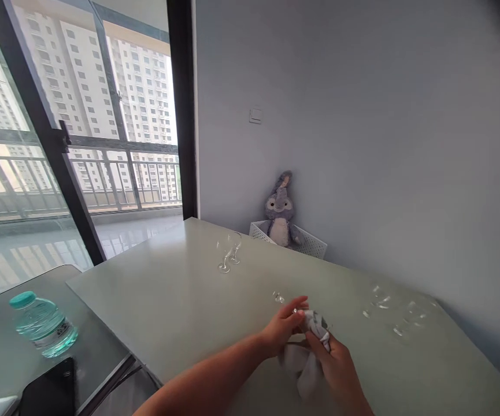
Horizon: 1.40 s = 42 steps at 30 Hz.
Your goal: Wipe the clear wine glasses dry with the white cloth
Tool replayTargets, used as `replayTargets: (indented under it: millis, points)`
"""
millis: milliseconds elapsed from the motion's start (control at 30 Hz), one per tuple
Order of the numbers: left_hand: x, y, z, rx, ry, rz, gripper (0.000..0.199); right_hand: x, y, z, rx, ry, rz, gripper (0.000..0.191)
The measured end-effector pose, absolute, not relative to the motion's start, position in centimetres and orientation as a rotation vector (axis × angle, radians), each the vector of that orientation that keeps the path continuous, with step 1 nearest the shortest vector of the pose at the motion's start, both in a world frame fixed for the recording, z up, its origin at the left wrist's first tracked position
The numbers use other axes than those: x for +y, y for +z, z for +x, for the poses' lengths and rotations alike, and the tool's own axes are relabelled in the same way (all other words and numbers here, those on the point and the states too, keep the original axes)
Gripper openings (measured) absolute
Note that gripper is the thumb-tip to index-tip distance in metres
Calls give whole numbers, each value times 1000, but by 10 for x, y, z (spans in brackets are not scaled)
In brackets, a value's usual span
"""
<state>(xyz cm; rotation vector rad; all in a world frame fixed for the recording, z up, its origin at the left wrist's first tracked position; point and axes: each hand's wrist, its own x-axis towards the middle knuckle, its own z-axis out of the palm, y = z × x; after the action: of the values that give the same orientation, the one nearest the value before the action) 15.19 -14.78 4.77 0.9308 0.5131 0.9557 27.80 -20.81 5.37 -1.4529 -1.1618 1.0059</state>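
Observation:
My left hand (281, 332) is closed, with thumb and fingers pinching a stemmed glass. The clear foot (278, 297) of what looks like this glass shows past my left fingers, and the rest is mostly hidden. A white-grey patterned cloth (316, 325) is bunched around the glass's other end. My right hand (336, 367) is closed on this cloth, whose loose part hangs below between my hands. Both hands are above the near side of the pale table (180, 306). Farther back, two stemmed glasses (225, 260) stand upright, close together.
To the right, more clear glasses (410, 318) are on the table. A lower surface at left holds a water bottle (44, 326) with a teal cap and a black phone (50, 390). Behind the table, a plush rabbit (280, 216) sits in a white basket (314, 247) against the wall.

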Motion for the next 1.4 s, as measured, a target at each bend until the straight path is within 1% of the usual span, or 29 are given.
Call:
replayTargets:
  millis: [67,133,200,300,367,400,467,567,633,733,800,900,967,1033,1067,1167,1233,1300,1400]
  points:
    - [-149,50,151,400,934,873,46,-209,57,281,-1022,1136,-1366,47]
    - [-147,51,149,387,938,926,47,-211,59,282,-1005,1164,-1289,46]
    - [-143,49,148,497,935,1016,47,-212,58,280,-1161,1040,-1314,39]
    - [-138,49,149,680,879,1082,47,-211,54,274,-1444,711,-1425,27]
    - [-139,51,150,678,872,1038,45,-209,53,273,-1462,641,-1459,25]
    - [-141,53,150,633,872,998,42,-208,54,273,-1396,689,-1453,26]
    - [-143,57,151,515,868,946,40,-207,59,275,-1175,891,-1379,33]
    - [-142,58,150,481,858,1043,40,-208,67,278,-969,1155,-1219,39]
    - [-137,55,148,587,856,1158,42,-211,67,277,-1077,1144,-1239,36]
    - [-131,47,148,779,814,1249,49,-213,62,273,-1328,882,-1377,26]
    - [-133,45,149,787,810,1226,51,-211,59,273,-1329,817,-1396,25]
    - [-139,49,150,610,831,1150,45,-206,60,276,-1010,1090,-1245,33]
    - [-141,51,150,509,837,1158,46,-205,63,278,-819,1281,-1118,38]
    - [-138,52,149,507,847,1212,46,-206,63,277,-875,1320,-1081,36]
    - [-136,50,148,545,848,1246,46,-207,61,275,-979,1262,-1112,34]
    - [-129,45,145,744,771,1423,48,-208,49,270,-1298,897,-1310,22]
    - [-127,43,143,903,757,1684,47,-204,42,272,-1311,743,-1438,16]
    - [-128,45,141,1020,881,2054,38,-198,41,280,-1127,822,-1449,19]
    - [-129,53,137,981,1093,2577,32,-192,47,297,-774,1121,-1259,29]
